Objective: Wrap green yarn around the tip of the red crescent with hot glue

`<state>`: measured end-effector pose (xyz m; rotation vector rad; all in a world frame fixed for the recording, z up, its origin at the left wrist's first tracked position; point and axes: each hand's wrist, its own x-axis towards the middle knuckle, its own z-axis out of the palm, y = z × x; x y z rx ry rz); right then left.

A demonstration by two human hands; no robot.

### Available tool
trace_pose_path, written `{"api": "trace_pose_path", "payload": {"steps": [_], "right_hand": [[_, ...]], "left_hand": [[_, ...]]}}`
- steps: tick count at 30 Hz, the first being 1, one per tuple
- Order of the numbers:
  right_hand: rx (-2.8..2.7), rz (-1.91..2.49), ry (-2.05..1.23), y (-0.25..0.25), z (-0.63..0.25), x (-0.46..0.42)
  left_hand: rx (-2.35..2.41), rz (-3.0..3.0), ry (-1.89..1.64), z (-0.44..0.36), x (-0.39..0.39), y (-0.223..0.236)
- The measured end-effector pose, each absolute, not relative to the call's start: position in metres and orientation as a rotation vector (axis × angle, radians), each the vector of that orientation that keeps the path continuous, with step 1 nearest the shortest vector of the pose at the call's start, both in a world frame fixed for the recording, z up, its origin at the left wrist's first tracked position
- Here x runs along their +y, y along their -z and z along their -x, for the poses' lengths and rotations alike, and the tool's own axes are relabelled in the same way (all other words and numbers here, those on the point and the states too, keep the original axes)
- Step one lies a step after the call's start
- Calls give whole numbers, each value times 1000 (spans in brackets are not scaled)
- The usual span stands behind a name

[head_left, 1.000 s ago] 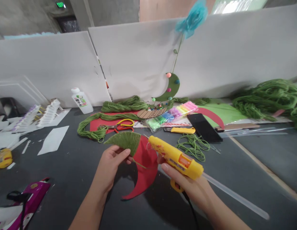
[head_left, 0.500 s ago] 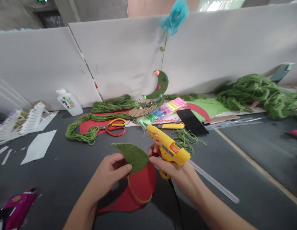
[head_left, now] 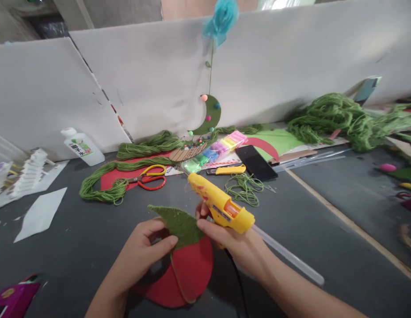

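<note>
My left hand (head_left: 149,247) pinches a curved, crescent-like piece (head_left: 190,274) between thumb and fingers. Its lower part is bare red, while tightly laid green yarn (head_left: 179,225) covers the upper part up to a pointed tip. One loose yarn strand (head_left: 175,276) loops down across the red. My right hand (head_left: 222,234) has its fingers partly hidden behind a yellow hot glue gun (head_left: 222,203) and holds it, nozzle toward the upper left. The thumb of that hand also touches the right edge of the yarn-covered part. A clear glue stick (head_left: 288,254) sticks out of the gun's rear.
Scissors (head_left: 147,177), a yellow utility knife (head_left: 230,169), green yarn (head_left: 106,181) and a black phone (head_left: 256,162) lie beyond my hands. A white bottle (head_left: 82,148) stands at left by a white board (head_left: 152,79). The gun's black cord (head_left: 237,274) runs toward me.
The view has shifted, so the background sits further left. The piece has turned slightly in my hands, and its loose strand hangs lower. Both hands keep their hold.
</note>
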<state>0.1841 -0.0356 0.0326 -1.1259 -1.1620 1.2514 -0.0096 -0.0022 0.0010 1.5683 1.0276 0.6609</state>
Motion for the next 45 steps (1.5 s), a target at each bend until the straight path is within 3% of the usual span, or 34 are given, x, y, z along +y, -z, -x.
{"api": "trace_pose_path", "payload": {"steps": [4, 16, 45], "right_hand": [[-935, 1074, -1458, -31, -183, -34], [-755, 1058, -1550, -23, -182, -28], [-742, 1115, -1487, -16, -181, -27]], "left_hand": [[935, -1464, -620, 8, -3, -4], [911, -1459, -572, 3, -3, -6], [978, -1359, -602, 2, 0, -7]]}}
